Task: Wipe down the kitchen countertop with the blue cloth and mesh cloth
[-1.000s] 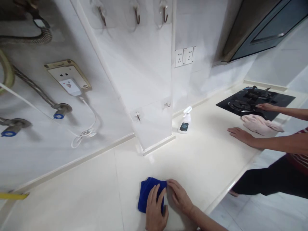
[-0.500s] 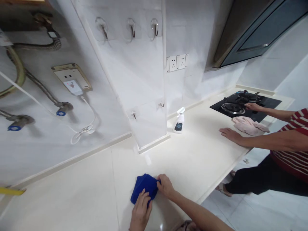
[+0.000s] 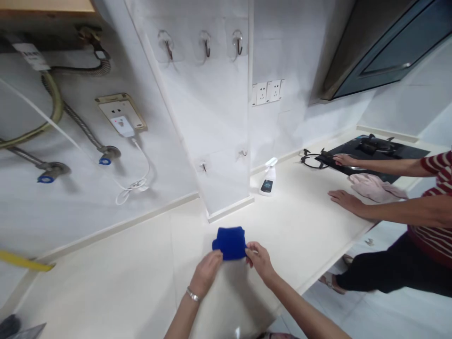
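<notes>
A folded blue microfibre cloth (image 3: 229,243) lies on the cream counter (image 3: 116,278), held between my two hands. My left hand (image 3: 208,273), with a silver bracelet on the wrist, presses against its lower left edge. My right hand (image 3: 259,259) pinches its lower right corner. Farther along the counter, a co-worker's hand (image 3: 344,160) rests on a black gas hob (image 3: 384,149) beside a round black burner grate (image 3: 312,161). Their other hand (image 3: 348,201) lies flat on the counter near a crumpled pink cloth (image 3: 374,187).
A white spray bottle (image 3: 268,179) stands by the tiled pillar (image 3: 212,127), which carries adhesive hooks and wall sockets (image 3: 267,92). Braided hoses and valves (image 3: 77,117) run along the left wall. A range hood (image 3: 381,52) hangs above the hob.
The blue cloth has moved away from me across the counter, and both my hands moved with it. The co-worker has shifted the burner grate left, off the hob's middle.
</notes>
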`<state>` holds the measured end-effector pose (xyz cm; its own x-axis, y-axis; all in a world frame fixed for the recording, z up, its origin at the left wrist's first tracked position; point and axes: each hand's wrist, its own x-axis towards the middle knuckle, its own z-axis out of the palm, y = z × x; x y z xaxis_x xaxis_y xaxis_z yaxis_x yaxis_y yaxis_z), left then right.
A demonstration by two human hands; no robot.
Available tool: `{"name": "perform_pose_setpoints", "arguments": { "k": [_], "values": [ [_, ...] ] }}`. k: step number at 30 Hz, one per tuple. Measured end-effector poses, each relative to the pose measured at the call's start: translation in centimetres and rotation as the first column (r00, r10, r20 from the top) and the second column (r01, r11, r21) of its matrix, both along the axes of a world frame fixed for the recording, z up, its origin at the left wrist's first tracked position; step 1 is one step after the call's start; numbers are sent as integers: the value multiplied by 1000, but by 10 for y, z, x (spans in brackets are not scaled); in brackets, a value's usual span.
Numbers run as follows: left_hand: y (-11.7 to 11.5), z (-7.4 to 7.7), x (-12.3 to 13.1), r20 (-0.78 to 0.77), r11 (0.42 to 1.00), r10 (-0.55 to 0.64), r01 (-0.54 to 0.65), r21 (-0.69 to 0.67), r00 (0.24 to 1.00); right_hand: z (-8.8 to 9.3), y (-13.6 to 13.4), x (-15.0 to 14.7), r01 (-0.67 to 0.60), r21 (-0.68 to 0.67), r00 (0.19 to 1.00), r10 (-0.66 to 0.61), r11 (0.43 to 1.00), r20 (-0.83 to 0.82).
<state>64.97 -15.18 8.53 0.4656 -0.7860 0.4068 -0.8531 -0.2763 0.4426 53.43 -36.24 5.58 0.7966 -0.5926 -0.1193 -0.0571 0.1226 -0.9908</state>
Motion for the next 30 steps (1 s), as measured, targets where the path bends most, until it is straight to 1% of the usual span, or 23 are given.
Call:
{"name": "perform_pose_setpoints", "arguments": {
  "k": [2, 3, 4, 5, 6, 7, 8, 9, 10, 12, 14, 15, 16, 17, 18, 20, 23, 25, 27, 30],
  "values": [
    [7, -16, -27, -68, 996, -84, 85, 10, 994, -24, -1, -30, -28, -2, 994, 27, 1000, -107],
    [11, -22, -38, -105, 995, -93, 95, 11, 990, -35, -2, -43, -52, -23, 986, 47, 998, -160],
    [16, -27, -46, -142, 997, -73, 75, 10, 987, -44, -5, -54, -70, -69, 979, 55, 995, -196],
    [19, -31, -52, -178, 1000, -25, 27, 8, 984, -50, -8, -62, -72, -148, 977, 39, 986, -212],
    [21, -34, -55, -214, 999, 44, -43, 9, 976, -53, -11, -66, -55, -253, 979, 3, 966, -204],
    [21, -36, -55, -248, 993, 121, -120, 16, 961, -55, -14, -67, -27, -373, 984, -41, 927, -173],
    [18, -38, -53, -281, 980, 197, -197, 27, 939, -54, -17, -65, 4, -490, 989, -76, 872, -127],
    [13, -40, -51, -310, 963, 266, -266, 43, 913, -53, -19, -61, 24, -591, 993, -86, 806, -76],
    [6, -42, -47, -334, 943, 328, -327, 61, 884, -52, -20, -53, 31, -673, 997, -70, 739, -31],
    [-12, -47, -40, -360, 901, 427, -423, 95, 829, -51, -18, -35, 13, -793, 1000, 14, 610, 27],
    [-30, -52, -35, -367, 860, 503, -496, 122, 783, -54, -14, -15, -9, -872, 995, 87, 489, 39],
    [-39, -54, -33, -368, 843, 530, -521, 133, 764, -56, -13, -7, -24, -896, 994, 104, 443, 25],
    [-45, -55, -31, -371, 830, 550, -540, 142, 748, -59, -12, 0, -40, -910, 994, 106, 412, 4],
    [-51, -56, -29, -377, 820, 564, -553, 150, 734, -62, -11, 6, -57, -916, 995, 99, 397, -19],
    [-55, -56, -28, -386, 814, 572, -560, 156, 724, -65, -11, 9, -71, -916, 995, 87, 396, -40],
    [-59, -53, -28, -413, 820, 561, -552, 155, 717, -69, -13, 10, -83, -903, 996, 67, 422, -60],
    [-59, -46, -34, -464, 860, 489, -498, 114, 738, -68, -19, 1, -93, -873, 995, 66, 480, -70],
    [-56, -41, -39, -487, 877, 447, -475, 73, 750, -61, -22, -4, -117, -855, 993, 78, 505, -90],
    [-53, -39, -43, -504, 873, 438, -485, 43, 744, -51, -25, -6, -136, -849, 990, 92, 511, -103],
    [-46, -44, -39, -522, 841, 475, -540, 32, 709, -35, -25, 4, -114, -869, 992, 104, 481, -72]
  ]
}}
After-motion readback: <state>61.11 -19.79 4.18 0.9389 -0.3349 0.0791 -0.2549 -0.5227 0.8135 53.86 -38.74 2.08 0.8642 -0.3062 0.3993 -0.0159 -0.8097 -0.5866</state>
